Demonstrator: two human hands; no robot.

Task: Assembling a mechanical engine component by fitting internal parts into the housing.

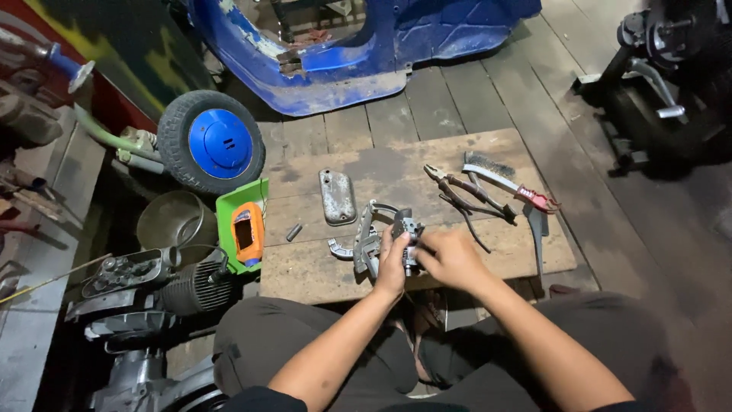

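I sit on a wooden floor with a plywood board (473, 252) in front of my knees. My left hand (393, 263) grips a small grey metal engine part (406, 229) at the board's near edge. My right hand (450, 259) pinches the same part from the right side. Just left of it lie curved metal pieces and a clamp (358, 248). A flat grey metal cover (337, 197) rests farther back on the board, with a small dark cylinder (293, 231) to its left.
Pliers (469, 191) and a wire brush (499, 177) lie on the board's right. An orange meter (248, 233) sits on a green tray (227, 210) at left, beside a metal bowl (171, 221), a blue-hubbed wheel (212, 143) and an engine (152, 290). A blue scooter body (358, 46) stands behind.
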